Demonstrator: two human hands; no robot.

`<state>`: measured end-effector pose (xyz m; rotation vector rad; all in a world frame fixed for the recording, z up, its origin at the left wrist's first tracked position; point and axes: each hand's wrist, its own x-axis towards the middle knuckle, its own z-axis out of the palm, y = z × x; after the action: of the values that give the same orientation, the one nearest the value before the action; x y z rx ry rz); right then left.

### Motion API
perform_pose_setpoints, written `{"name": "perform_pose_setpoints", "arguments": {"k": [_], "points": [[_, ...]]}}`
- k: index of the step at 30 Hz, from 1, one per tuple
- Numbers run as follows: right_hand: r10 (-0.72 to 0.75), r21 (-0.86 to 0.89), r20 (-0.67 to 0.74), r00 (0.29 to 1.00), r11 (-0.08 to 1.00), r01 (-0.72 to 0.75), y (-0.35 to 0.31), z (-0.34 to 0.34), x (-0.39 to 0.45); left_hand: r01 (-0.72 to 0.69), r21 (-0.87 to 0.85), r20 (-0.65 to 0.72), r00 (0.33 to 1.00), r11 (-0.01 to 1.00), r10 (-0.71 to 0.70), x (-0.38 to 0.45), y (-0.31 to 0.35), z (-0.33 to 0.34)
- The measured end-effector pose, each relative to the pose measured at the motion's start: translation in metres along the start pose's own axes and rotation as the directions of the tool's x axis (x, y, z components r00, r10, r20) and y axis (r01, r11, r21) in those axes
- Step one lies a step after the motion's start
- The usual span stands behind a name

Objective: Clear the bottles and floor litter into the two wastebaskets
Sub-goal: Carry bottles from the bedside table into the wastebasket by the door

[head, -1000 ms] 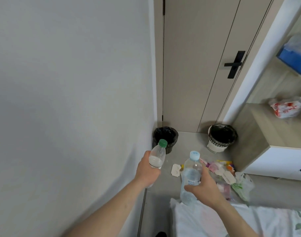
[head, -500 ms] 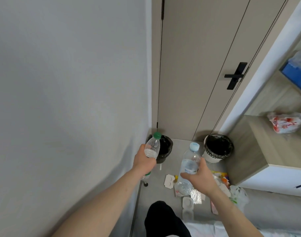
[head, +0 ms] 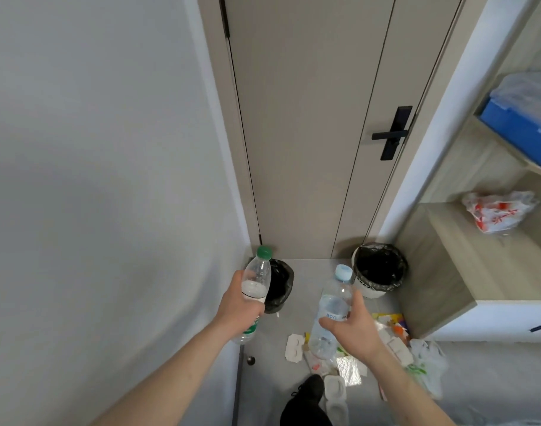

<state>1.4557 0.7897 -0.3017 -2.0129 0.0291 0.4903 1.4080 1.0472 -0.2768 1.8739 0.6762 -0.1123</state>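
Observation:
My left hand [head: 240, 305] grips a clear bottle with a green cap [head: 257, 278], held upright in front of the black-lined wastebasket [head: 281, 285] in the wall corner. A clear bottle with a pale blue cap [head: 332, 305] is in my right hand [head: 353, 332], short of the white wastebasket with a black liner [head: 378, 270] by the door. Floor litter [head: 349, 364] of wrappers, white trays and a plastic bag lies below my right hand.
A closed beige door with a black handle [head: 392, 133] stands behind the baskets. A wooden shelf unit [head: 465, 256] with a red-and-white bag [head: 499, 210] fills the right. The grey wall runs along the left. My black shoe [head: 306, 401] is on the grey floor.
I have stepped closer to the baskets. Both hands have carried their bottles forward, and more floor litter and my shoe have come into view.

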Motion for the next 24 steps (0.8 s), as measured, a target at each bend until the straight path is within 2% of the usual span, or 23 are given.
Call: {"name": "perform_pose_setpoints", "arguments": {"k": [7,11,16,20,24], "points": [[0.045,0.086,-0.033,0.998,0.995,-0.042,0.003,-0.033,0.098,0.060,-0.003,0.094,0.994,0.998,-0.059,0.102,0.045,0.037],[0.074,0.117,-0.060,0.996,0.991,-0.066,-0.001,-0.059,0.148,0.036,0.005,0.130,0.991,0.999,-0.036,0.153,0.080,0.066],[0.081,0.107,-0.137,0.987,0.992,-0.067,-0.004,-0.094,0.188,-0.019,0.026,0.156,0.988,0.999,0.015,0.193,0.107,0.100],[0.089,0.093,-0.212,0.973,0.993,-0.071,-0.004,-0.116,0.211,-0.134,0.112,0.202,0.973,0.985,0.109,0.225,0.127,0.122],[0.135,0.086,-0.281,0.950,0.990,-0.115,-0.003,-0.140,0.235,-0.194,0.156,0.297,0.944,0.968,0.141,0.263,0.157,0.151]]}}
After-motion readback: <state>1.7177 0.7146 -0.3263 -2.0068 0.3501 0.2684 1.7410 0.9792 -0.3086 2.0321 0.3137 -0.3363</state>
